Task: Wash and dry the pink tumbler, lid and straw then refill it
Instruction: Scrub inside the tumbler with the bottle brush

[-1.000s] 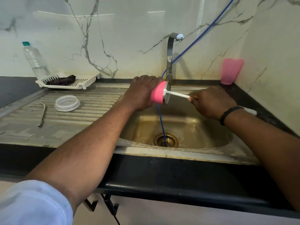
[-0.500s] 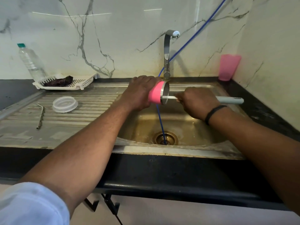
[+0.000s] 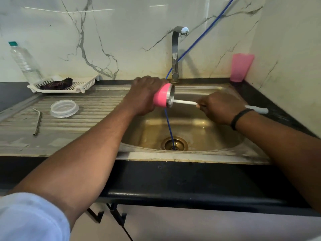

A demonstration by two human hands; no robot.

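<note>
My left hand (image 3: pixel 143 94) grips the pink tumbler (image 3: pixel 162 98) sideways over the sink (image 3: pixel 217 87), its steel rim facing right. My right hand (image 3: pixel 220 108) grips a white bottle brush (image 3: pixel 184 102) by the handle; the brush head is inside the tumbler and hidden. The grey handle end (image 3: pixel 257 109) sticks out past my wrist. The clear lid (image 3: pixel 64 108) lies on the draining board. A bent metal straw (image 3: pixel 37 121) lies to the left of the lid.
A tap (image 3: pixel 175 54) stands behind the sink, and a blue hose (image 3: pixel 169 124) runs down into the drain (image 3: pixel 174 143). A pink cup (image 3: pixel 241 66) stands at the back right corner. A white tray (image 3: pixel 83 84) with a dark cloth and a plastic bottle (image 3: pixel 24 61) sit at the back left.
My right hand has drawn back to the right, so more of the brush shaft shows outside the tumbler than half a second ago. My left hand keeps hold of the tumbler.
</note>
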